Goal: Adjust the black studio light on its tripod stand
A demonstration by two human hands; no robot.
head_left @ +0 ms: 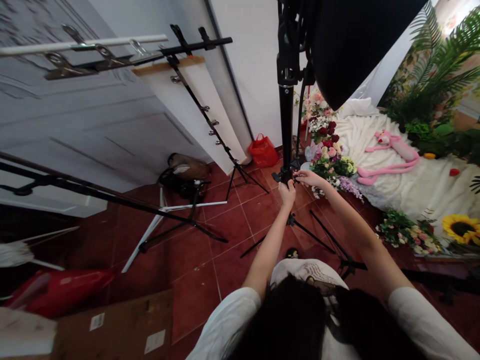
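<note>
A black light stand rises upright in front of me, with a large black lamp shade at its top. My left hand is closed around the stand's pole, just under a dark collar. To the right of it, my right hand has its fingers pinched together at the side of that collar. The small part between those fingertips is mostly hidden. A black knob sticks out on the collar's left side. Below my hands, the stand's legs spread over the floor.
To the left stand a backdrop stand with clips and a white board. A red bag sits by the wall. Flowers and a pink plush toy on white cloth lie right. Cardboard lies at lower left.
</note>
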